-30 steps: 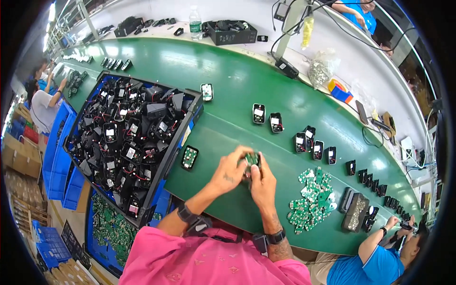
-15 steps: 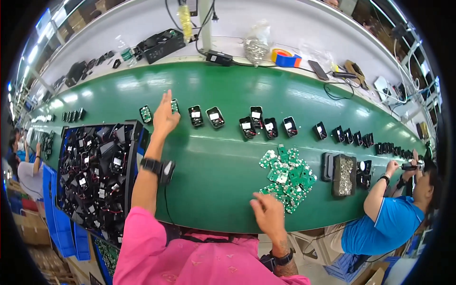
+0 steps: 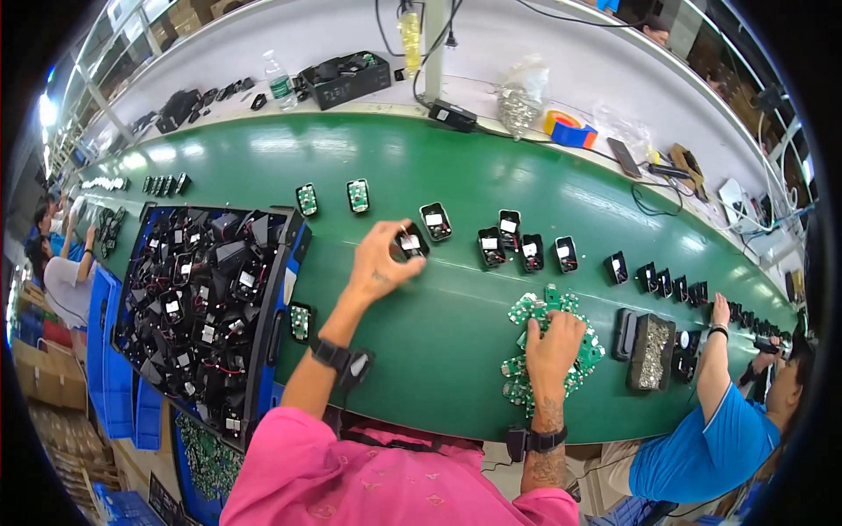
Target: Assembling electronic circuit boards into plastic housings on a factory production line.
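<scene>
My left hand (image 3: 379,266) has its thumb and fingers around a small black plastic housing (image 3: 410,245) with a white label inside, low over the green table. Another such open housing (image 3: 435,222) sits just beyond it. My right hand (image 3: 554,346) reaches onto a loose pile of green circuit boards (image 3: 576,370), thumb apart from the curled fingers; no held board can be made out. Farther left stand two housings with green boards in them, one housing (image 3: 306,200) beside another housing (image 3: 358,195). A third board-filled housing (image 3: 301,323) lies near my left forearm.
A large black tray (image 3: 285,263) heaped with housings and wires stands at left. Several housings (image 3: 509,228) line the table rightward. A foam block of small metal parts (image 3: 651,355) lies right of the boards. A co-worker in blue (image 3: 715,430) works at right. A shelf (image 3: 478,92) runs behind.
My left hand has moved right from the board-filled housings and now grips an open housing. My right hand has gone forward onto the circuit board pile. The whole view has shifted somewhat.
</scene>
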A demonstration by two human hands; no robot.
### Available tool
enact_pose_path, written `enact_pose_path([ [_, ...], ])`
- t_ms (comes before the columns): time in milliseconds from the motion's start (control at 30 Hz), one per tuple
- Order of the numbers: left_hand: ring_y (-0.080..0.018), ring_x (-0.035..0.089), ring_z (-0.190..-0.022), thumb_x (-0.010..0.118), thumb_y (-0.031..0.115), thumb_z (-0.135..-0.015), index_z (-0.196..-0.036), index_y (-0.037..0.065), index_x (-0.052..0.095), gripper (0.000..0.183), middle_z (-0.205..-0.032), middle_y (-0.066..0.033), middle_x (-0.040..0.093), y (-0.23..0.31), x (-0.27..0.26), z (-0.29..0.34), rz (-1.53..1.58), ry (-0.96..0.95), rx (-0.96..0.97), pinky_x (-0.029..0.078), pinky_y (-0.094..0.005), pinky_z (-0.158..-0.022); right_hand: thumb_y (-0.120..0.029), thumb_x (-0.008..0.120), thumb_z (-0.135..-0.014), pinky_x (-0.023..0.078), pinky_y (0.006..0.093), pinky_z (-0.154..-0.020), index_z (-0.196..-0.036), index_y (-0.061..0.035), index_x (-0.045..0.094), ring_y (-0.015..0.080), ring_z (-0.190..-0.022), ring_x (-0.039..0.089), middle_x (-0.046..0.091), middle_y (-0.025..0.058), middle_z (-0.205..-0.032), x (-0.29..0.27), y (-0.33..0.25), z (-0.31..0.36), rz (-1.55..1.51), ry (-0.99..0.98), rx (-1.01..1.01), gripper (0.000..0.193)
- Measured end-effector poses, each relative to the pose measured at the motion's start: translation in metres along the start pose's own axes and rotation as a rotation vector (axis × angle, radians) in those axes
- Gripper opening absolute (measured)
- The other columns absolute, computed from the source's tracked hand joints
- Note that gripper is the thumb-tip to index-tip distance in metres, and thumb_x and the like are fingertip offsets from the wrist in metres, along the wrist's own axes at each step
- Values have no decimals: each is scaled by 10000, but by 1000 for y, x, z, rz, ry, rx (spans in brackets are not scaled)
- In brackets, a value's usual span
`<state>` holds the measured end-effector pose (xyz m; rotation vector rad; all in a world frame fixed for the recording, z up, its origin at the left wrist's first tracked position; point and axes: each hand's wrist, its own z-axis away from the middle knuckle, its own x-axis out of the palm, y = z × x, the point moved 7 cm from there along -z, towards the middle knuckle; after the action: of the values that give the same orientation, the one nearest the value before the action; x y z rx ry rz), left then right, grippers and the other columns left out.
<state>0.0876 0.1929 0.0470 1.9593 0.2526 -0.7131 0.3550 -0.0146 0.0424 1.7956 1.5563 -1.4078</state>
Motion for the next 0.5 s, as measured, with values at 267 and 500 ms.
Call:
enact_pose_path([
  [267,-276,614,-1068,788,235,-712,-1441,74,486,805,-1247,-141,568,94,10,90,342,-389,12,530,-382,-901,-103,667,-876,531,331,-848,-1063,35,634,172,-842,655,667,73,-930,6,-41,16,-1387,-429,424,234],
  [500,-345,603,-1020,615,404,-829,-1252,24,645,569,-1149,-172,602,115,13,120,459,-455,30,477,-421,-919,-214,617,-876,530,331,-795,-1014,33,603,173,-838,640,658,104,-906,27,-72,32,-1785,-683,612,282],
])
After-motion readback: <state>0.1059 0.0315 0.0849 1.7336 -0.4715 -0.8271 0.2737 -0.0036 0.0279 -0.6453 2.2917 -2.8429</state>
